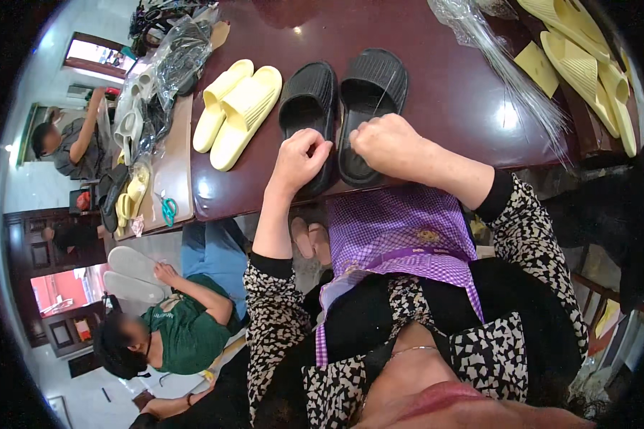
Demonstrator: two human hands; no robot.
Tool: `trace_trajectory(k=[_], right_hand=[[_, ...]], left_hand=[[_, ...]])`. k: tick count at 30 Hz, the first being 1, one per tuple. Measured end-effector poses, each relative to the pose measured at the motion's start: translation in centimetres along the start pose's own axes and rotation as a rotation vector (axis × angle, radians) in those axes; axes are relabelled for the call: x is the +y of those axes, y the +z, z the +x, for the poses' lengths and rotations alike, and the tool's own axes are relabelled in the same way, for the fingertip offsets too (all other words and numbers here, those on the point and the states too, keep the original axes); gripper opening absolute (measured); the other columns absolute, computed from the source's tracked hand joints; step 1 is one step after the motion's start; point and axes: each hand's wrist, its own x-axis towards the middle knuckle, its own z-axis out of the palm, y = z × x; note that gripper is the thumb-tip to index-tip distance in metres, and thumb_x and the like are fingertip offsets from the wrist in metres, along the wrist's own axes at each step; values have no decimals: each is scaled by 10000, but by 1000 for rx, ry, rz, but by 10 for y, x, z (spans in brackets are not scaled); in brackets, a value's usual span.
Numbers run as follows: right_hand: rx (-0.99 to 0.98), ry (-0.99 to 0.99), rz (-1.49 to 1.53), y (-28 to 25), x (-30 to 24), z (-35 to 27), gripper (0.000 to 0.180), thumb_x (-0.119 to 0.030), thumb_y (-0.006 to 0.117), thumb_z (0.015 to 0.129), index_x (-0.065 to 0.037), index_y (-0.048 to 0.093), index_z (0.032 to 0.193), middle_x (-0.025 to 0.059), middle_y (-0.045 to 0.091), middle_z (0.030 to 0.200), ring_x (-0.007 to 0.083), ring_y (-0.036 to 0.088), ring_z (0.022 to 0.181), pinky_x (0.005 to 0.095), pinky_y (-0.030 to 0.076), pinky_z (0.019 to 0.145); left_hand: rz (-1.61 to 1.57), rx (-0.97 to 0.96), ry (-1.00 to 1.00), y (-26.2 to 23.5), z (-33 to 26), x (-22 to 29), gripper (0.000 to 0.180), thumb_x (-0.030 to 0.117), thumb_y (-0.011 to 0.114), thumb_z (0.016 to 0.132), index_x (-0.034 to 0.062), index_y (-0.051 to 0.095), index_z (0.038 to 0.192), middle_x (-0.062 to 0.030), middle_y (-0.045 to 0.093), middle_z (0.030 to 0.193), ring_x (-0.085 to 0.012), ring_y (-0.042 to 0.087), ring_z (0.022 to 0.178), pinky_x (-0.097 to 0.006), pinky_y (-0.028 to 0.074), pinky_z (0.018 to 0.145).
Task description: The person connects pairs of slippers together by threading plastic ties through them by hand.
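A pair of black slide slippers lies at the table's near edge, toes pointing away from me: a left slipper [309, 89] and a right slipper [373, 75]. My left hand [304, 159] is closed in a pinch over the left one's footbed; what its fingers hold is hidden. Over the right one's footbed my right hand [388, 143] is closed too. A thin clear strand [388, 91] runs from its fingers up across the black strap. Just left of the black pair lies a pale yellow pair of slippers [247, 104].
A bundle of thin clear strands [504, 71] lies on the dark red table [451, 129]. More yellow slippers [579, 64] are stacked at right. Leftward are teal scissors [168, 210] and plastic-wrapped shoes [168, 71]. A person in green [193, 322] sits close by on my left, holding grey slippers [132, 275].
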Motion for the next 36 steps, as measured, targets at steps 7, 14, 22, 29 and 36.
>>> trace_trajectory(k=[7,14,22,29,36], right_hand=[[11,-85,70,-2,-20,5,109,-94,550,719,-1,607,711,172,643,696,285,660,650,373,514,551],[-23,-61,160,11,-23,6,98,-83,552,714,-4,609,708,173,641,678,300,660,640,392,516,558],[-78,-86,210,9,-29,11,97,-76,551,711,-4,617,718,176,640,674,303,659,644,391,519,565],[18,48,48,13,-2,17,100,-74,556,707,7,614,718,170,635,662,300,654,640,393,521,579],[140,155,2,20,27,19,128,-84,547,754,20,612,720,182,646,758,303,653,724,379,523,628]], left_hand=[[1,-55,-22,-19,-20,-4,137,55,662,747,-14,549,710,-125,564,688,-278,563,648,-340,452,589],[-20,-126,35,-29,-20,-10,131,49,665,756,-21,556,735,-124,557,694,-250,560,642,-327,443,595],[10,-201,-19,-36,-18,-9,136,83,663,763,-14,569,749,-129,570,715,-275,567,668,-346,450,609],[19,-209,-36,-26,-8,-9,164,126,652,769,-4,559,734,-149,586,735,-323,578,703,-387,455,619],[114,-74,-82,4,24,-7,171,140,638,807,-15,579,768,-162,578,679,-263,579,593,-336,445,557]])
